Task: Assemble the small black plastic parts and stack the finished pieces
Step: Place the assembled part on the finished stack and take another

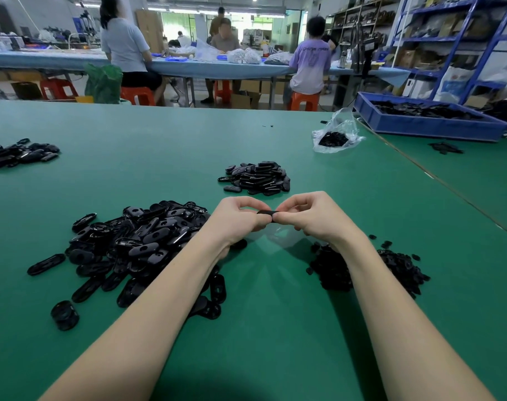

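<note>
While raised over table (275, 314) | left hand (237, 218), right hand (313, 217) | both pinch black part (266, 212)

Small black oval part (266, 212) held level above green table (159, 140).

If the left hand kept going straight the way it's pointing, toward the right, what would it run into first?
The left hand points toward the right hand; both pinch the same small black part. Pushed straight on, it would meet the right hand's fingertips almost at once, since they look to be touching already.
</note>
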The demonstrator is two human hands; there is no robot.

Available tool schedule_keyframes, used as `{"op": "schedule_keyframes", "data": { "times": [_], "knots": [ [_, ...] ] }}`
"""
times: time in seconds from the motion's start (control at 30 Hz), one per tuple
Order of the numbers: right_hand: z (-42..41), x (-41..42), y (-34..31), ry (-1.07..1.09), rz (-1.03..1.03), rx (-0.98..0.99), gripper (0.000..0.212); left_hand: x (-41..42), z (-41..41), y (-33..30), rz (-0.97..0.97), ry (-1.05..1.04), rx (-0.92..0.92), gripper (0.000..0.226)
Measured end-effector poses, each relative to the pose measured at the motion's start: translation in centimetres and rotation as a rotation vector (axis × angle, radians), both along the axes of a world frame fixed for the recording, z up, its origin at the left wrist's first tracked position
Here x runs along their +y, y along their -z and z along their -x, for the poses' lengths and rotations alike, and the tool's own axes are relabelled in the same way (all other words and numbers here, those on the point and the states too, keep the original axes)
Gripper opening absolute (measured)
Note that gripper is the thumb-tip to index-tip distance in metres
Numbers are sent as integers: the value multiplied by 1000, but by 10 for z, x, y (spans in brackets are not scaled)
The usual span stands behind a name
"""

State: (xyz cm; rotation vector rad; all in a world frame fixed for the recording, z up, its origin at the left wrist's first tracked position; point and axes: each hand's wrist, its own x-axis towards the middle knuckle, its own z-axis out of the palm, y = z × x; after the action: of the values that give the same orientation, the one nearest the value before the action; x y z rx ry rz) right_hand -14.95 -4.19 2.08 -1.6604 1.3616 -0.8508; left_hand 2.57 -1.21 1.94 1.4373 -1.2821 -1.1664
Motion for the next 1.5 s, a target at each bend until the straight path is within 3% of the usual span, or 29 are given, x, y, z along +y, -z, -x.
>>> {"op": "schedule_keyframes", "data": {
  "times": [0.33, 0.57, 0.8, 0.97, 1.33, 1.5],
  "knots": [
    [4, 3, 3, -28, 65, -54, 12, 0, 2, -2, 78, 28, -70, 11],
    [-5, 1, 9, 19, 116, 18, 16, -1, 7, 5, 110, -81, -180, 11],
    [-1, 4, 8, 71, -43, -209, 11, 0, 3, 2, 279, -6, -280, 12],
    [0, 5, 0, 31, -32, -165, 14, 0, -1, -1, 203, 43, -156, 12],
    [-16, 1, 6, 175, 46, 92, 20, -2, 15, 12, 168, -174, -262, 17],
    [-15, 1, 8, 202, 38, 86, 19, 0, 13, 13, 219, -133, -261, 14]
  ]
}}
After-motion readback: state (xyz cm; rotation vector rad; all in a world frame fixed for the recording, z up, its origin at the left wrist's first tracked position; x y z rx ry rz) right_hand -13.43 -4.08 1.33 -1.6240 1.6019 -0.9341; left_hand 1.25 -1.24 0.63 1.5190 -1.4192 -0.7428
